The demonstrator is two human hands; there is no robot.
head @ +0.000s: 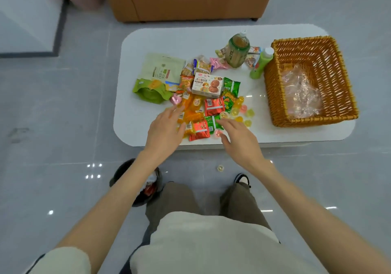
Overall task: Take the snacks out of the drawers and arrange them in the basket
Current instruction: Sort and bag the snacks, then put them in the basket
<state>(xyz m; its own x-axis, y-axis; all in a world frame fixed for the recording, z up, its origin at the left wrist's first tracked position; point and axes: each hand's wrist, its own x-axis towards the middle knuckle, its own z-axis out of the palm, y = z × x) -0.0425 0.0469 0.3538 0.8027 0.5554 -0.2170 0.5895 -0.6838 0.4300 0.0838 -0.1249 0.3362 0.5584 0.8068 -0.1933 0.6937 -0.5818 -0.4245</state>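
Foil-wrapped near edge of the snack pile (213,106) is overlapped by spread fingers of the left hand (165,132) and right hand (239,138); packet print cannot be read

Printing shows on the white cardboard biscuit box (208,84) and, at its nine o'clock, the pale green foil pouch (161,70), but too blurred to read.

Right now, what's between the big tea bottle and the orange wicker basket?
A slim green bottle with a white cap and small candy packets, in the head view.
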